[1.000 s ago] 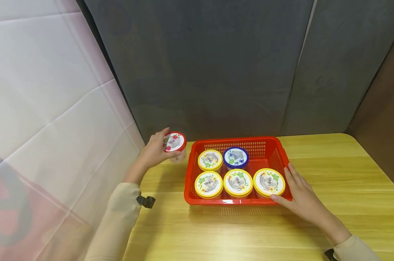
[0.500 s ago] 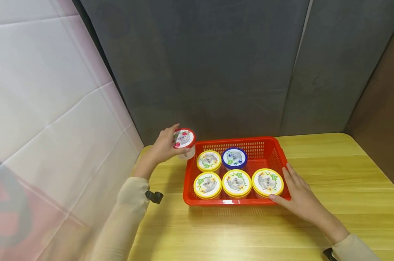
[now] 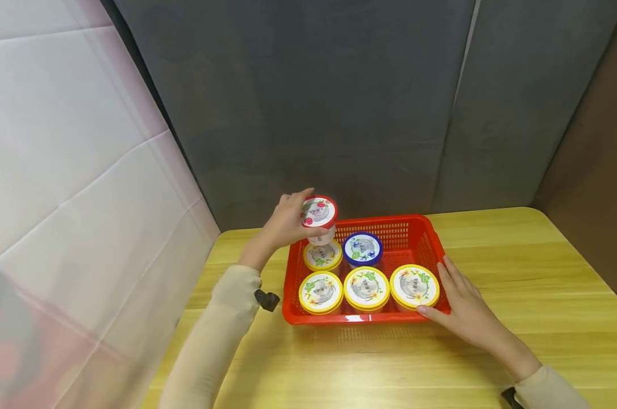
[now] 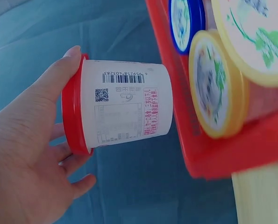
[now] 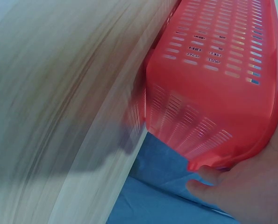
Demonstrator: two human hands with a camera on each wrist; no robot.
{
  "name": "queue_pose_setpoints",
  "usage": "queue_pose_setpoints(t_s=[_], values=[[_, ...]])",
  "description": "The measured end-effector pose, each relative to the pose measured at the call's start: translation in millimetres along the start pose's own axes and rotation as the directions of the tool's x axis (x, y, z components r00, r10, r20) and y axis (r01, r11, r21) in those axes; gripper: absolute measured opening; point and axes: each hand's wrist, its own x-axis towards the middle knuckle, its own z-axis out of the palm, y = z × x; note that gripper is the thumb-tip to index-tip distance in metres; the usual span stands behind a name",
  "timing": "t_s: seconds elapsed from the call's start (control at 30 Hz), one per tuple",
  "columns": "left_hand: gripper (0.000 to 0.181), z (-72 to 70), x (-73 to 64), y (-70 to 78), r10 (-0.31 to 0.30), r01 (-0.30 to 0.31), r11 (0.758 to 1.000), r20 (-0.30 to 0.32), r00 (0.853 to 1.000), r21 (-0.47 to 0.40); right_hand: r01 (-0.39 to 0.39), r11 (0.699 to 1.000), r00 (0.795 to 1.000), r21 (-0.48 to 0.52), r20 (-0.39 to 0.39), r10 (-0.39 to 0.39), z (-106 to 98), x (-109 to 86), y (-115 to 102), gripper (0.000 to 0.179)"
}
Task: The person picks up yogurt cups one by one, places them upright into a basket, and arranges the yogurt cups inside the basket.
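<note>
My left hand [image 3: 287, 221] holds a white tub with a red lid [image 3: 320, 212] by the lid, its thumb across the near side. In the head view the tub appears over the back left part of a red plastic basket [image 3: 329, 319], partly covering a yellow-lidded tub [image 3: 322, 262] there. The left wrist view shows the red-lidded tub's printed side [image 4: 124, 105] with a barcode, beside the basket wall. At the basket's right front corner my right hand [image 3: 464, 307] grips the rim, thumb on the near edge and fingers along the right side.
Inside the basket stand a blue-lidded tub [image 3: 362, 249] and several yellow-lidded tubs, including a front right one [image 3: 415, 286]. The basket rests on a wooden table [image 3: 390, 363]. A dark panel [image 3: 313, 113] rises behind, a pale fabric wall [image 3: 83, 170] at left.
My left hand has moved right with the red-lidded tub, from beside the basket to over its back left part. My right hand has stayed at the basket's corner.
</note>
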Motion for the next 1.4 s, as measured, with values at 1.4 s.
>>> queue_pose_setpoints(t_s=[1.4], values=[[0.102,107.0,57.2,121.8,0.195,-0.199,0.980,0.154,0.969,0.012,0.010,1.000,1.000,-0.009,-0.016,-0.010,7,-6.3,-3,0.111]])
